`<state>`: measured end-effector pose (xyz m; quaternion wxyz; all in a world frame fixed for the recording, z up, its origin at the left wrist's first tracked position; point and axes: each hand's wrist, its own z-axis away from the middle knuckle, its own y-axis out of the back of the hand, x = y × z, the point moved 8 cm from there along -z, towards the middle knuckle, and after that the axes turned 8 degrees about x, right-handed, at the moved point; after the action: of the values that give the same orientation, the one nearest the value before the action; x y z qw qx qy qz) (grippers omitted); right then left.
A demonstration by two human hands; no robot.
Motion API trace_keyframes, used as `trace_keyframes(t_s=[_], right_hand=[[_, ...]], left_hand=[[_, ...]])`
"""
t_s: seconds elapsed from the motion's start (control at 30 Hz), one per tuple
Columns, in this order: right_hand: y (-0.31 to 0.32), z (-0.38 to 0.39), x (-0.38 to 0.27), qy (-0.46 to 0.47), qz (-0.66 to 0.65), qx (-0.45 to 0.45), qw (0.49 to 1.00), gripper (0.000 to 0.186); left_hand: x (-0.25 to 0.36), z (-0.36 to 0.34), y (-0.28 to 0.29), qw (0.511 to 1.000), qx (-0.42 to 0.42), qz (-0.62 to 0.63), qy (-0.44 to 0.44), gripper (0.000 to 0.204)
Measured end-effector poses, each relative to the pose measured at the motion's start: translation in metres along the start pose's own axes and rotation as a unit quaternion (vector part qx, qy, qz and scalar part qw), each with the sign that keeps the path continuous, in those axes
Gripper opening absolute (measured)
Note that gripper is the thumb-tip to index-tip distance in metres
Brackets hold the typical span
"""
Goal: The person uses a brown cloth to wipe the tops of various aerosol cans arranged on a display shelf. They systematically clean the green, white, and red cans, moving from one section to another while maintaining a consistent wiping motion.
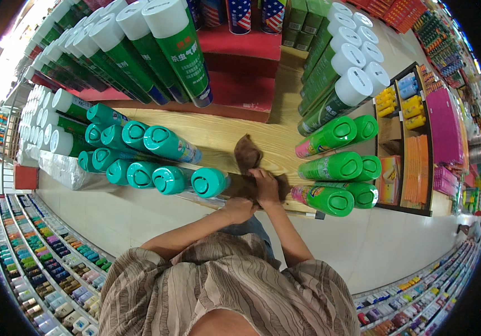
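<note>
A brown cloth (248, 154) lies crumpled on the wooden display shelf (223, 126), its lower part spread along the front edge. My right hand (267, 186) is on this cloth, fingers curled over it. Lower and to the left, my left hand (239, 210) is closed at the shelf's front edge on the cloth's near end; its fingertips are hidden. Just left of the cloth stands a teal-capped spray can (208, 182), one of several in rows. Bright green spray cans (330, 200) are lined up to the right of my right hand.
White-capped green cans (176, 47) fill a red stepped riser (246, 92) at the back left. More white-capped cans (354, 87) stand at the back right. A dark-framed side rack (405, 145) holds yellow and orange goods. Tiled floor (358, 246) shows below the shelf.
</note>
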<state>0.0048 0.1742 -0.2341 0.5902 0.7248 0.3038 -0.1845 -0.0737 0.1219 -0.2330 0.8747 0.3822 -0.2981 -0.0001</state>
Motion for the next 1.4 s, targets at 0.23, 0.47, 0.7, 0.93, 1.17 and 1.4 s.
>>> trace_keyframes(t_s=[0.23,0.47,0.7,0.93,1.17,1.4], right_hand=[[-0.013,0.036,0.062,-0.448,-0.549,0.044,0.704,0.026],[0.002,0.03,0.068,-0.494,-0.703,0.086,0.504,0.023],[0.05,0.013,0.008,-0.411,-0.761,0.067,0.498,0.05],[0.065,0.046,-0.042,-0.34,-0.755,0.03,0.56,0.047],[0.078,0.108,-0.078,-0.351,-0.353,0.098,0.862,0.042],[0.099,0.117,-0.169,-0.124,-0.243,0.116,0.955,0.035]], left_hand=[[-0.008,0.019,-0.007,0.982,0.134,-0.026,-0.13,0.05],[0.006,0.04,0.018,0.99,0.078,0.076,-0.09,0.053],[0.03,0.065,0.058,0.907,0.27,0.238,-0.217,0.04],[0.035,0.108,0.089,0.924,0.163,0.221,-0.265,0.031],[0.018,0.174,0.128,0.844,-0.036,0.503,-0.184,0.036],[0.006,0.189,0.103,0.768,-0.136,0.61,-0.142,0.026]])
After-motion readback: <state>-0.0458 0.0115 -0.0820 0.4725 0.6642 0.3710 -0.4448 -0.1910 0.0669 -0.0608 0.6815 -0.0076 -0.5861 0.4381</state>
